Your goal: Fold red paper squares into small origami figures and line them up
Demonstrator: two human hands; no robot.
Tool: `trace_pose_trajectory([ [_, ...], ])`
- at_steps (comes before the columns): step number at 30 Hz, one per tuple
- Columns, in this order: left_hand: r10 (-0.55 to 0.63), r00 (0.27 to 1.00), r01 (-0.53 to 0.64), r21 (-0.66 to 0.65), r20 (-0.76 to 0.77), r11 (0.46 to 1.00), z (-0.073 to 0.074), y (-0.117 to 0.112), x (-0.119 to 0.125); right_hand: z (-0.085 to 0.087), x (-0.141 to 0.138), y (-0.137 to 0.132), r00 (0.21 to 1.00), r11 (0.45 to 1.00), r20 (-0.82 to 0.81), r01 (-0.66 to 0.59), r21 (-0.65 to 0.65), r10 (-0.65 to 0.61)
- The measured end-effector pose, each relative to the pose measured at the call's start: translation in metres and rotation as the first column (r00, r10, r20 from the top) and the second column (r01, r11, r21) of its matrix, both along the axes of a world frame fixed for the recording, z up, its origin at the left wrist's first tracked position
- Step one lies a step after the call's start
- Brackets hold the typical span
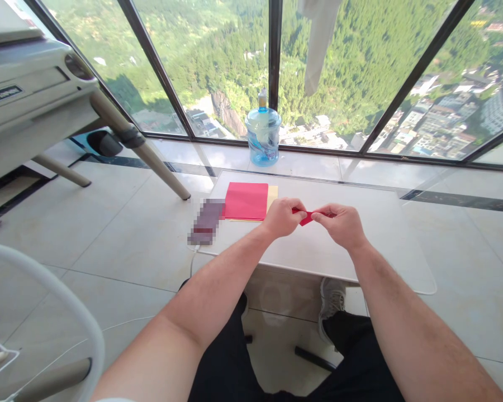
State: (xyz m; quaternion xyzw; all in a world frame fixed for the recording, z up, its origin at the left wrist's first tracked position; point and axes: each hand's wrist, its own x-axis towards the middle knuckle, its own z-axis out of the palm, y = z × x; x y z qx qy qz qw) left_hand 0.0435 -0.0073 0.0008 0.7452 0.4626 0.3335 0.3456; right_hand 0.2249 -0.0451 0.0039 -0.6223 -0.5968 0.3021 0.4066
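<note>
Pinching red paper in left hand and right hand, red sheet nearby, blue jug beyond

I have a small, bright red piece of paper pinched between my left hand and right hand, bridging the narrow gap, its ends partly hidden by my grip.
</note>
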Motion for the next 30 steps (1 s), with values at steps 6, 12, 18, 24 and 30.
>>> trace_pose_trajectory([
  [6,0.021,0.999,-0.02,-0.033,0.029,0.999,0.0028,-0.0013,0.0,-0.0011,0.0031,0.0017,0.999,1.0,-0.042,0.013,0.019,-0.013],
  [12,0.035,0.998,-0.034,-0.026,0.048,0.999,0.0016,-0.0012,0.0018,0.0028,0.0003,0.0007,0.996,0.999,-0.082,0.04,0.012,-0.038],
  [18,0.055,0.997,-0.055,-0.006,0.053,0.998,0.0042,-0.0011,0.0026,0.0055,0.0002,0.0022,0.987,0.998,-0.151,0.055,-0.005,-0.056],
  [24,0.068,0.995,-0.062,-0.072,0.076,0.995,0.0053,-0.0029,0.0032,0.0039,0.0035,0.0061,0.982,0.996,-0.17,0.084,0.008,-0.081],
  [30,0.042,0.998,-0.039,-0.062,0.053,0.997,0.0065,-0.0051,0.0054,-0.0004,0.0065,0.0091,0.977,0.996,-0.201,0.083,0.018,-0.078],
])
